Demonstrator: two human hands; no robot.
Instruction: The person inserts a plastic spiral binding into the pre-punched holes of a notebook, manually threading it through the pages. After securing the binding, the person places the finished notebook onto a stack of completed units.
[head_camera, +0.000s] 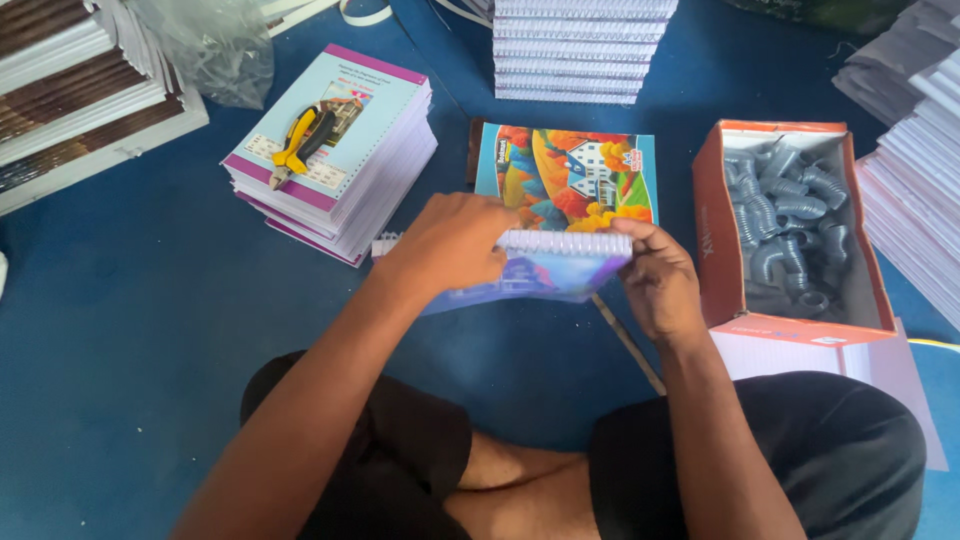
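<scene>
A spiral-bound notebook with a purple-blue cover is held just above the blue floor, in front of the person's crossed legs. Its white plastic coil runs along the upper edge, and one end of the coil sticks out to the left past the cover. The left hand lies over the notebook's left part, fingers curled down onto the coil and cover. The right hand clamps the notebook's right edge, thumb on top near the coil's end. Whether the coil is fully threaded through the holes is hard to tell, since the hands cover much of it.

Just behind the notebook lies a second notebook with a colourful house picture on its cover. To the right stands an open orange cardboard box filled with grey coils. To the left is a stack of notebooks with pale covers, and yellow-handled pliers rest on top of it. Further back sits another stack of bound white books, and white paper piles line the right edge.
</scene>
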